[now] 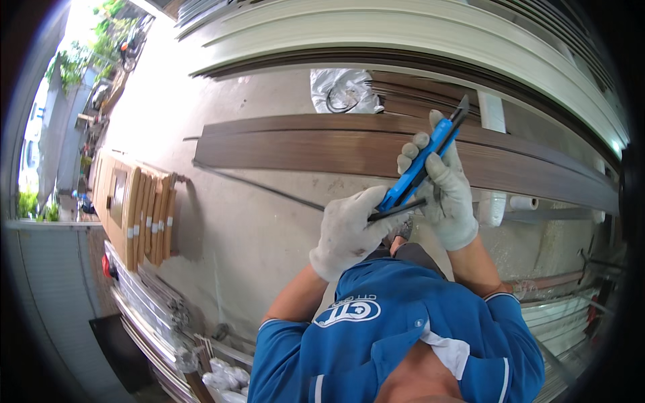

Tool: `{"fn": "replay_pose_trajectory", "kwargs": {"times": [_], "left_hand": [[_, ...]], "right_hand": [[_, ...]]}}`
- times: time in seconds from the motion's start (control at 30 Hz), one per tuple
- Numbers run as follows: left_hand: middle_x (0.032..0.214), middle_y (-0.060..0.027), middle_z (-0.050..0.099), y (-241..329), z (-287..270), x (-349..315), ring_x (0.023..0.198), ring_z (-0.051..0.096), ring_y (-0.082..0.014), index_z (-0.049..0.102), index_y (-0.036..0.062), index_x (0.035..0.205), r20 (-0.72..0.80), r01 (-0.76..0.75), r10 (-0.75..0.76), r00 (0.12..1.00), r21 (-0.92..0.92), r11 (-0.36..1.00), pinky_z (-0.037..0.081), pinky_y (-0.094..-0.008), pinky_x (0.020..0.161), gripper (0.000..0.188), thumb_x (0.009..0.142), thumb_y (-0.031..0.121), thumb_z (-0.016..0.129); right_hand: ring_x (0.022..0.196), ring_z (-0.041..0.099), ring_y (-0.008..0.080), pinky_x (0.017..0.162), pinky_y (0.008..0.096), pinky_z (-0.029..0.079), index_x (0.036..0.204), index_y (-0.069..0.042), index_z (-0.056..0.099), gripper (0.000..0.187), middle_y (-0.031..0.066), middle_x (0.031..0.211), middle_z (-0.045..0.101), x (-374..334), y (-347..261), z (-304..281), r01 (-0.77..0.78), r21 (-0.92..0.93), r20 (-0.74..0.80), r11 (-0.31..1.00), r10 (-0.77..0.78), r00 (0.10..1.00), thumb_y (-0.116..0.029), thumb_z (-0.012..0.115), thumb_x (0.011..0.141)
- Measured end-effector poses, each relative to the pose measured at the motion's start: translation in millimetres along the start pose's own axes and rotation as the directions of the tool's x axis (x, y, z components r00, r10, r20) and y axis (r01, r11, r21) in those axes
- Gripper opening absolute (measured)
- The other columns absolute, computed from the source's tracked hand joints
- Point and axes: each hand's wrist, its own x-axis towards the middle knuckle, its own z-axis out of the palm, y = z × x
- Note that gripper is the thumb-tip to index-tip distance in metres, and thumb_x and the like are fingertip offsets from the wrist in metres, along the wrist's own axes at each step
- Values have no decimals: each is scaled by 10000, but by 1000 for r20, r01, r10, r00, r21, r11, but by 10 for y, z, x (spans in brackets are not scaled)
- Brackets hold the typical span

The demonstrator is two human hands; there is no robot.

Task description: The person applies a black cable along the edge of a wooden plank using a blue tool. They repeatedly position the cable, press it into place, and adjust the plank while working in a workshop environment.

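My right hand point(449, 191), in a pale work glove, is closed around a blue utility knife point(411, 176). Its blade is extended and points up and to the right, away from my body. In my gloved left hand point(349, 232), a thin black flexible strip point(269, 189) is gripped. One short end pokes out past my thumb, below the knife; the rest trails left to the end of the brown planks. The knife's lower end lies against my left fingers; whether they also grip it I cannot tell.
Long brown wood-look planks point(289, 149) stretch across in front of me. Beyond them lie a white plastic bag point(344, 91) and a stack of long pale profiles point(376, 30). Brown cardboard panels point(134, 208) stand at left, above wrapped bars point(151, 302). A white roll point(492, 208) lies right.
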Motion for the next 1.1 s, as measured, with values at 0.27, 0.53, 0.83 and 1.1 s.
{"fn": "replay_pose_trajectory", "kwargs": {"times": [0.27, 0.53, 0.83, 1.1], "left_hand": [[986, -165, 734, -257, -21, -74, 794, 709, -370, 712, 44, 1179, -275, -240, 264, 924, 119, 963, 549, -402, 680, 347, 846, 113, 781], [897, -138, 682, -278, -806, 157, 762, 706, -375, 650, 96, 1111, -242, -87, 276, 930, 584, 807, 565, -463, 661, 268, 851, 83, 716], [1051, -138, 767, -1085, -1771, 688, 812, 757, -314, 680, 113, 1303, -65, -63, 148, 987, 686, 725, 600, -441, 677, 397, 908, 154, 683], [1423, -240, 652, -2385, -4140, 1209, 1357, 597, -423, 717, 116, 1365, -695, 787, -378, 612, 490, 374, 449, -545, 1149, 744, 1014, 714, 445]], "right_hand": [[1121, 701, 254, 996, 404, 591, 1442, -93, 553, 546, 86, 1237, 692, -47, 108, 66, -86, -360, 76, 929, 121, 990, -245, 793, 976], [873, 716, 322, 776, 426, 566, 1123, -115, 759, 340, 106, 979, 737, 66, -368, 920, 650, -643, 692, -405, 56, 719, -225, 835, 810], [808, 720, 324, 718, 408, 558, 1290, -151, 664, 300, 117, 915, 720, 939, -33, 770, 480, -832, 446, -279, 178, 877, -245, 699, 1007], [791, 533, 42, 713, 229, 455, 1310, -80, 647, 254, -51, 869, 555, 689, -777, 192, -221, -954, -216, 202, 47, 975, -223, 579, 1112]]}}
